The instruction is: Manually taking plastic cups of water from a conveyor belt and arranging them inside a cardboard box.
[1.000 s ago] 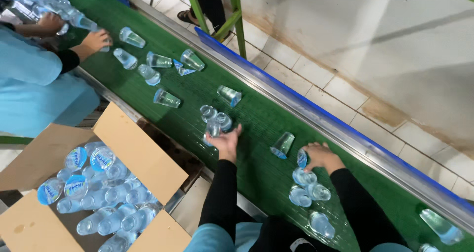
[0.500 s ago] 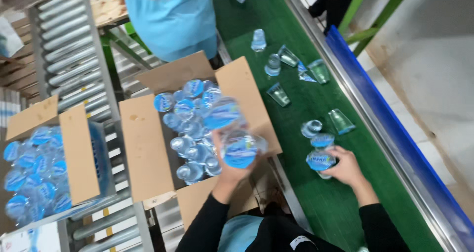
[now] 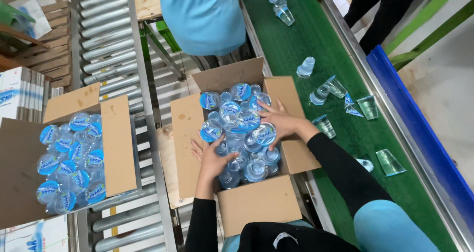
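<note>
The left hand [image 3: 213,159] lay spread, fingers open, against the near-left side of the sealed water cups [image 3: 239,128] heaped in the open cardboard box [image 3: 256,202]. The right hand [image 3: 277,121] rested flat and open on top of the heap, fingers pointing left across the blue lids. The cups therefore lay between the two hands, directly under the right palm and just right of the left; the right hand was the nearer. The box's long axis ran away from the person, parallel to the green conveyor belt [image 3: 301,44] on its right, where loose cups [image 3: 326,125] lay scattered. Half a second earlier the right hand had been on the belt holding cups, and the left had carried one toward the box.
</note>
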